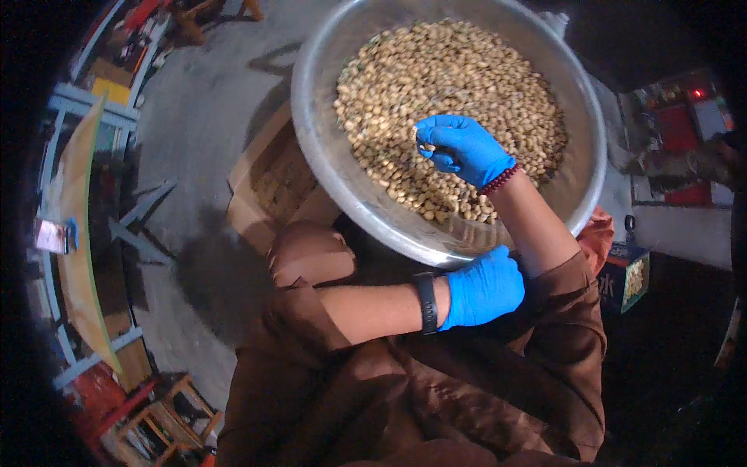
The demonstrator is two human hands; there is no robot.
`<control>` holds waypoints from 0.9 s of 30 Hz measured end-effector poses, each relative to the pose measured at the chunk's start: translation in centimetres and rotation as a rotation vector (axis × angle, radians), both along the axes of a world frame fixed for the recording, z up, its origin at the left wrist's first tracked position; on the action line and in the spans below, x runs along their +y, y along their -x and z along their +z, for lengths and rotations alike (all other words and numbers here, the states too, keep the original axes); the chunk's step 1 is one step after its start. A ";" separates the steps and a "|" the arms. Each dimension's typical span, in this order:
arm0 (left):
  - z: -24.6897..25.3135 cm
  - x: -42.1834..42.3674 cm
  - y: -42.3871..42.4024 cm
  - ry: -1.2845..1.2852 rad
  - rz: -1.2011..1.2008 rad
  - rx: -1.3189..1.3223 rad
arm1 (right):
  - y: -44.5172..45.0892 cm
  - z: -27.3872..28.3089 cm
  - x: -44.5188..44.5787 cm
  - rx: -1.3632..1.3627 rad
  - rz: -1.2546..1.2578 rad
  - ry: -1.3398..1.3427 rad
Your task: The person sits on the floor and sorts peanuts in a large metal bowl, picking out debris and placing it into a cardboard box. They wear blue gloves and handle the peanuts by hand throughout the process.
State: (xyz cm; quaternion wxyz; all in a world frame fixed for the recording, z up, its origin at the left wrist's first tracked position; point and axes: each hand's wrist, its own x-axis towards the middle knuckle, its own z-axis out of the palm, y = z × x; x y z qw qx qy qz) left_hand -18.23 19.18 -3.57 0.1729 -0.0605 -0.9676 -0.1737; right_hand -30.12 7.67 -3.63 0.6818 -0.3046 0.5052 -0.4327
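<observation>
A large metal basin holds a wide heap of small tan beans or nuts with darker and greenish bits among them. Over this heap is my right hand, in a blue glove with a red bead bracelet at the wrist. Its fingers are curled together, and a small pale piece, like one of the beans, shows at the fingertips. My left hand, also blue-gloved, is curled beside the basin's near rim, below my right forearm. Its fingers are mostly hidden, so I cannot see whether it holds anything.
An open cardboard box stands left of the basin, partly beneath its rim. A printed box sits to the right by a reddish cloth or bag. Farther left are a tilted board on a metal frame and a wooden stool.
</observation>
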 end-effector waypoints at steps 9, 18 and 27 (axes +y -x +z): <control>1.9 -1.1 0.5 -0.077 -0.027 0.050 | 14.6 8.3 16.1 -0.067 -0.534 0.425; 2.0 -1.4 0.7 -0.084 -0.093 0.071 | 23.4 -4.3 35.2 0.520 -1.122 -0.278; 2.4 -1.1 1.2 -0.096 -0.061 0.164 | 25.6 -8.3 37.9 0.523 -1.114 -0.127</control>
